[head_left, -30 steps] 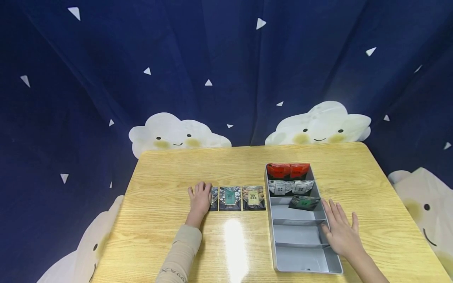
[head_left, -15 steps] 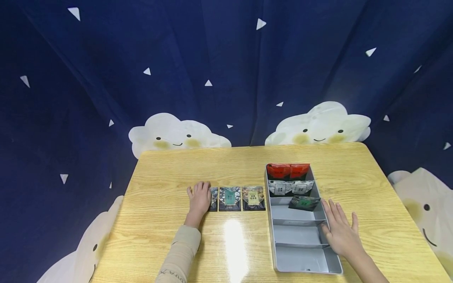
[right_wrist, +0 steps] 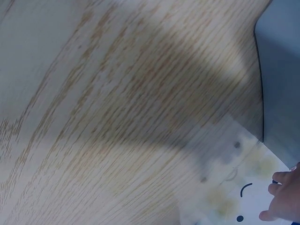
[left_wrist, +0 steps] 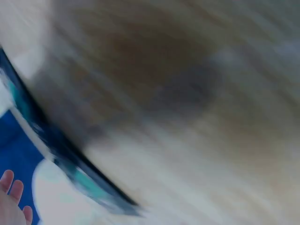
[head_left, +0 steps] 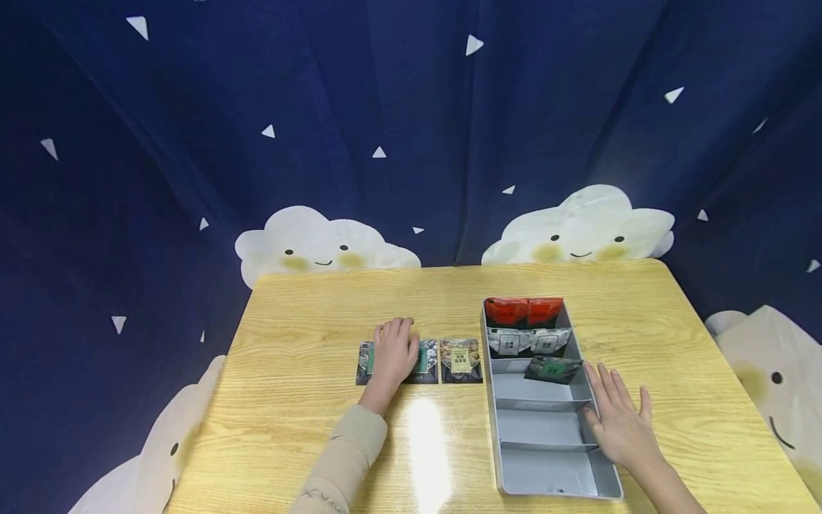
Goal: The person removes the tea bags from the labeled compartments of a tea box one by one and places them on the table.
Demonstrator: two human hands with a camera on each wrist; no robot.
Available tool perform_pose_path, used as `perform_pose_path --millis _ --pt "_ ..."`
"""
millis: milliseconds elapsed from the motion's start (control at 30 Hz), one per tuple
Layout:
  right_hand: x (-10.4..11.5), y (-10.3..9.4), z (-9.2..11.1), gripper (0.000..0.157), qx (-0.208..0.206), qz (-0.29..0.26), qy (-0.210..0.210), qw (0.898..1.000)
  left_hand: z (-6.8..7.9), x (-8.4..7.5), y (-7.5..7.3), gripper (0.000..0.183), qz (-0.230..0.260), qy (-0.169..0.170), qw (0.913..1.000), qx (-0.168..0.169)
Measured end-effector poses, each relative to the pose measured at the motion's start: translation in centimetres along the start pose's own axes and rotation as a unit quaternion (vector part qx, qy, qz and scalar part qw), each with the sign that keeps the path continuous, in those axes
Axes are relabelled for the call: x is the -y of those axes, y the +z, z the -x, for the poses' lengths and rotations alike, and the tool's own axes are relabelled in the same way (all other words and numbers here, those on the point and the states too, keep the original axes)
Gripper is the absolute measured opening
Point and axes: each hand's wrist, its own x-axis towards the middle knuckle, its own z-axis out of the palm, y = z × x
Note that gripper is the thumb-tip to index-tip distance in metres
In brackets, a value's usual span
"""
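Note:
My left hand (head_left: 393,355) is above the row of flat packets on the table, its fingers loosely extended. It partly covers a dark packet with a green label (head_left: 364,364) and a second green-labelled packet (head_left: 429,362). A yellow-labelled packet (head_left: 460,360) lies to the right of them. In the blurred left wrist view, fingers (left_wrist: 16,190) show past the packets' edge. My right hand (head_left: 619,422) lies with straight fingers along the right side of a grey divided box (head_left: 546,467). Inside its middle compartment leans a dark packet with a green label (head_left: 552,369).
Red packets (head_left: 523,312) fill the box's farthest compartment, and silver-and-black packets (head_left: 528,342) the one before it. Thin dividers (head_left: 546,447) separate the nearer compartments. The wooden table (head_left: 308,314) ends at a blue curtain (head_left: 411,107) with cloud prints.
My left hand has moved right, from the leftmost packet to between it and the middle one, uncovering the leftmost packet's left part. The right hand and the box have stayed put.

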Motion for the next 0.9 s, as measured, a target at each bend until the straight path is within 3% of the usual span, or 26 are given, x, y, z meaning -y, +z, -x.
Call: perform_pose_path --millis 233,567,767,900 --pt "0.0 0.0 0.0 0.077 -0.003 0.004 -0.002 1.000 -0.7 -4.8 0.2 0.032 -0.029 0.075 0.9966 0.018" --pt "0.0 0.0 0.1 0.076 -0.007 -0.001 -0.003 1.000 -1.1 -11.4 1.4 0.030 -0.072 0.170 0.9828 0.001" --pt "0.0 0.1 0.1 0.075 -0.004 0.000 -0.001 1.000 -0.7 -15.2 1.8 0.030 -0.099 0.216 0.9708 0.032" --pt "-0.1 0.1 0.0 0.075 -0.002 0.000 0.003 1.000 -0.5 -17.3 2.4 0.032 -0.118 0.230 0.9646 0.053"
